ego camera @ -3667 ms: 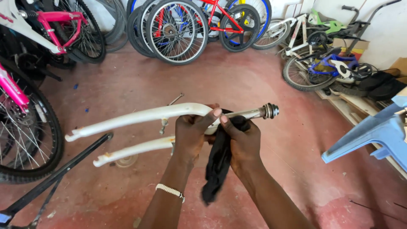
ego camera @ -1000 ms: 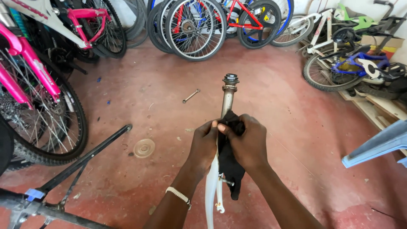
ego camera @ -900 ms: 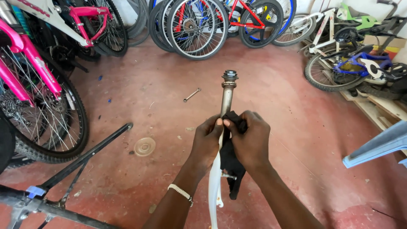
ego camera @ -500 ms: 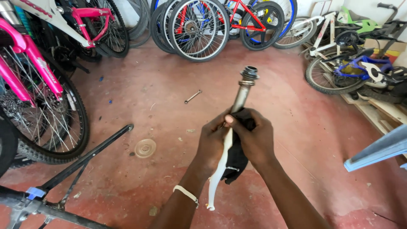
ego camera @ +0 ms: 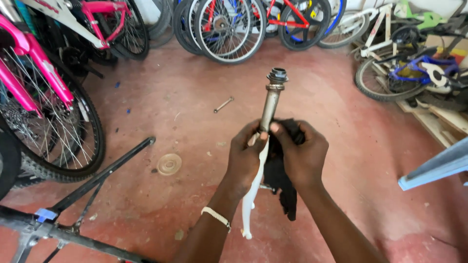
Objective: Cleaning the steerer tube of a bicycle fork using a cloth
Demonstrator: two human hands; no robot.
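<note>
Left hand (ego camera: 245, 158) wrapped around white bicycle fork (ego camera: 253, 195) near its crown, steerer tube (ego camera: 271, 100) pointing up and away. Right hand (ego camera: 303, 156) closed on black rag (ego camera: 285, 187), pressed against fork. All held over red floor (ego camera: 161, 112). Bolt (ego camera: 223, 104) and round disc (ego camera: 169, 164) lie on floor.
</note>
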